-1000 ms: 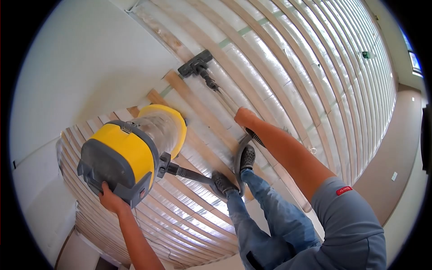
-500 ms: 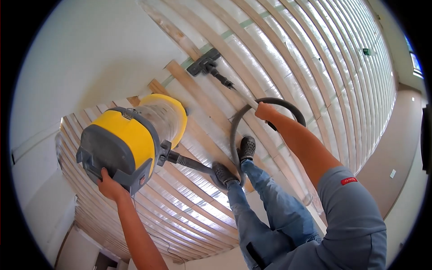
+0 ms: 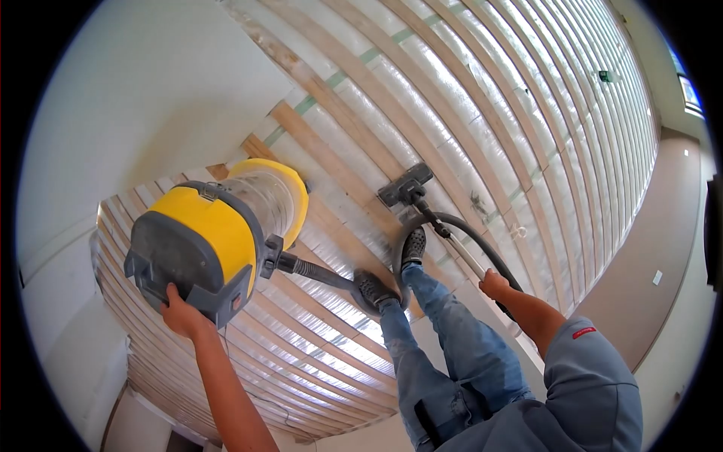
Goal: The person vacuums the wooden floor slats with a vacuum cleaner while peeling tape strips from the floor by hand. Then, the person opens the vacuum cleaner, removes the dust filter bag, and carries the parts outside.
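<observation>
A yellow and grey canister vacuum cleaner [image 3: 207, 226] with a clear drum stands at the left. My left hand [image 3: 184, 315] is closed on the edge of its grey top, thumb uppermost and the other fingers partly hidden. My right hand [image 3: 495, 285] is wrapped round the vacuum wand [image 3: 463, 255]. At the wand's far end the black floor head [image 3: 407, 185] rests on the wooden strips, just beyond my feet. The dark ribbed hose [image 3: 320, 271] runs from the canister past my shoes and loops up towards my right hand.
Wooden battens [image 3: 339, 162] run in rows over shiny foil sheeting. A white wall [image 3: 151, 83] borders them at the upper left. My dark clogs [image 3: 374, 288] stand near the hose. A small green object [image 3: 605, 76] lies far off at upper right. A thin cord [image 3: 260, 395] trails below the canister.
My right hand has drawn the wand back towards me, and the floor head has slid from near the wall to just in front of my feet. My left hand stays on the vacuum cleaner.
</observation>
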Motion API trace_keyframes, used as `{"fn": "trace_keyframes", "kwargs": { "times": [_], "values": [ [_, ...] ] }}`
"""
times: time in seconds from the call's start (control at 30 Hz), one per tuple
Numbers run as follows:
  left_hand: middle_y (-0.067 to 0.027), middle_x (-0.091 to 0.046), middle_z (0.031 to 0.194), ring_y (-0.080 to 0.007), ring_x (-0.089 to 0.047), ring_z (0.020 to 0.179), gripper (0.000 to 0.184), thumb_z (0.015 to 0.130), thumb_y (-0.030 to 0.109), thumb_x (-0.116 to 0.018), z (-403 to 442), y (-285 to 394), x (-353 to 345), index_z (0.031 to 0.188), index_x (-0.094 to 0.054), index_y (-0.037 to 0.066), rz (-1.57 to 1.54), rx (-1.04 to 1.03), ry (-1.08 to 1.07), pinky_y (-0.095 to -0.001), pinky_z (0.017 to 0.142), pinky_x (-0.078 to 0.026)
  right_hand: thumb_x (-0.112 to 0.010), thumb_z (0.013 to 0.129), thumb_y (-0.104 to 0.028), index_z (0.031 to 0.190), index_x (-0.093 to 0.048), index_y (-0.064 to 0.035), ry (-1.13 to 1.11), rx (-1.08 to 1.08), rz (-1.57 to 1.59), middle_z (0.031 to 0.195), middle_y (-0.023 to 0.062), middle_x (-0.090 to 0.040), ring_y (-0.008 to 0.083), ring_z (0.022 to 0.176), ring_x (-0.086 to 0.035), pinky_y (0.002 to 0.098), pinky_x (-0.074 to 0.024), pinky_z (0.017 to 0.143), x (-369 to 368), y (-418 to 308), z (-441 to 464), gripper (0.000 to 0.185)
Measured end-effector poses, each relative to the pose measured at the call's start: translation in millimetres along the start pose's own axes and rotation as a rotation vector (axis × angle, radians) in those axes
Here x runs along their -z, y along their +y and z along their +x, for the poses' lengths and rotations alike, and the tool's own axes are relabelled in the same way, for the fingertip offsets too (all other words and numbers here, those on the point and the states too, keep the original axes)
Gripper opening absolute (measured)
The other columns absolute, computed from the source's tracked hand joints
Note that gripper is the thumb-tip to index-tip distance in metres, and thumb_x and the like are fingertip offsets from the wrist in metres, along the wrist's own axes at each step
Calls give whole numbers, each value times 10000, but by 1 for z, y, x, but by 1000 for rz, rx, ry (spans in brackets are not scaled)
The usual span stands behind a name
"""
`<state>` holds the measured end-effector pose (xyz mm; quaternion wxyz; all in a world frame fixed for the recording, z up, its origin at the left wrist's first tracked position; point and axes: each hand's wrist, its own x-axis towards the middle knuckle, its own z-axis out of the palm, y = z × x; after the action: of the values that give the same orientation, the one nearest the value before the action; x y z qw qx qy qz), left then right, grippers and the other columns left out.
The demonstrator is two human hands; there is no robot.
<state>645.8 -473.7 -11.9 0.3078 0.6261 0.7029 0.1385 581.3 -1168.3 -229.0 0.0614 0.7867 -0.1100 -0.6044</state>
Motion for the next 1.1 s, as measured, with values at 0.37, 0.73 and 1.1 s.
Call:
{"fn": "trace_keyframes", "kwargs": {
  "times": [0.37, 0.73, 1.1],
  "values": [
    [-212, -579, 1332, -362, -645, 1119, 613, 965, 471, -526, -7, 3, -1, 1373, -463, 18, 21, 1, 24, -420, 975, -528, -491, 889, -152, 1085, -575, 55, 263, 174, 41, 1037, 343, -662, 454, 1016, -662, 490, -519, 911, 85, -102, 58, 297],
    [-216, -582, 1330, -373, -655, 1097, 603, 951, 457, -547, 6, -8, 0, 1346, -489, 5, 45, -24, 20, -427, 963, -535, -643, 867, -176, 1017, -651, 65, 403, 396, -87, 1090, 248, -684, 362, 1037, -691, 424, -554, 828, 187, -335, 103, 284],
    [-235, -568, 1328, -384, -646, 1106, 626, 947, 435, -559, -7, 6, 0, 1367, -461, -19, 21, -13, 40, -422, 954, -545, -516, 869, -78, 1118, -506, 56, 297, 404, 83, 1005, 311, -669, 443, 976, -677, 496, -535, 852, 100, -214, 55, 283]
  ]
}}
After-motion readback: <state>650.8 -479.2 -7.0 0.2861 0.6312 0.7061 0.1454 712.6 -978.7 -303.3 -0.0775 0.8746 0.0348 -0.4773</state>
